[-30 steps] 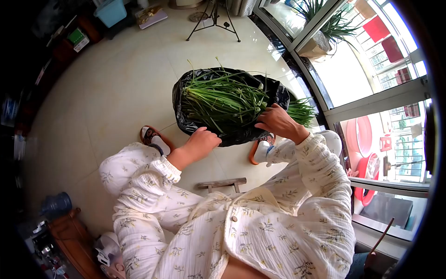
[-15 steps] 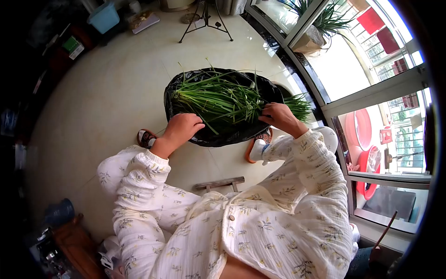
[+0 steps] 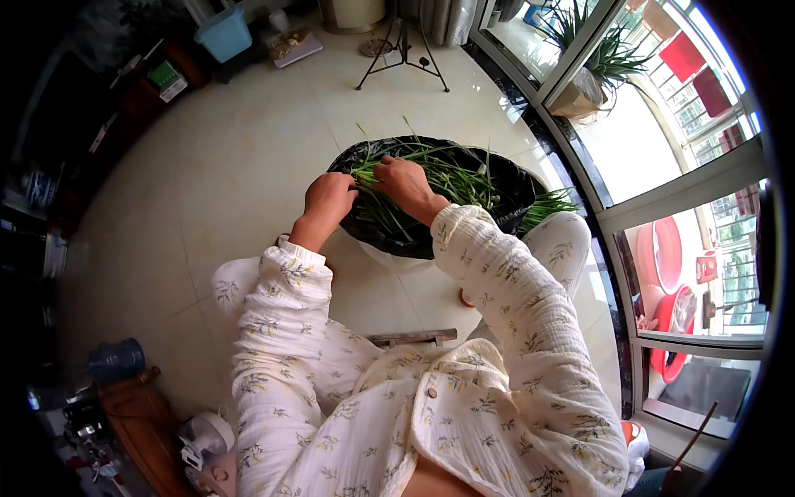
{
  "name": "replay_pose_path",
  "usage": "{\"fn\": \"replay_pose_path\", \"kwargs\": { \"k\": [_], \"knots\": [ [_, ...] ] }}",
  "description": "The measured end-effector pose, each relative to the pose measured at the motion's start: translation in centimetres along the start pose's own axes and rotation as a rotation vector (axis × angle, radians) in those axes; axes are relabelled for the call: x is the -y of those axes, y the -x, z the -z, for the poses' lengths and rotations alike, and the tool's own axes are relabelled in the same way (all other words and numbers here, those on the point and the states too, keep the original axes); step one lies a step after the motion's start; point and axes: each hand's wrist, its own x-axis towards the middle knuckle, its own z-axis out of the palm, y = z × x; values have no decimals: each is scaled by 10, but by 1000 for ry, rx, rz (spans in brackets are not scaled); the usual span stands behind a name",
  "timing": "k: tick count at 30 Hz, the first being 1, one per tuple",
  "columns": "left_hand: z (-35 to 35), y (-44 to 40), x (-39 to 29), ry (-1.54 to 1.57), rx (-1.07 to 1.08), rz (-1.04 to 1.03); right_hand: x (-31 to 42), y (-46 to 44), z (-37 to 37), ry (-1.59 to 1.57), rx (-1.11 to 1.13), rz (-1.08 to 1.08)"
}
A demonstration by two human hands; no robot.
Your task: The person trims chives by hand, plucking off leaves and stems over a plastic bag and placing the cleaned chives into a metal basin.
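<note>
Left hand and right hand half-curled at greens (hold unclear); black bag around, stand beyond

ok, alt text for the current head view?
A person's left hand and right hand are close together at one end of long green stalks in a black plastic bag. Pale leaf-patterned sleeves cover both arms; tiled floor lies around.
</note>
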Motion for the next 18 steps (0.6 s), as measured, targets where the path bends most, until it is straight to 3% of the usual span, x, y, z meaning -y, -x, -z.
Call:
{"fn": "replay_pose_path", "kwargs": {
  "k": [2,5,9,13,15,18],
  "knots": [
    [9,-3,-2,54,-42,0,-5,-10,-23,117,56,-64],
    [15,-13,2,160,-162,4,-1,-12,-1,44,60,-72],
    [28,-21,-7,394,-251,-21,5,-11,82,-402,-13,-140],
    [25,-29,-25,743,-211,-57,12,-15,174,-545,-111,-195],
    [28,-31,-37,797,-204,-95,8,-17,197,-648,-294,-94],
    [28,-37,-51,968,-199,-125,16,-15,222,-844,-389,-121]
  ]
}}
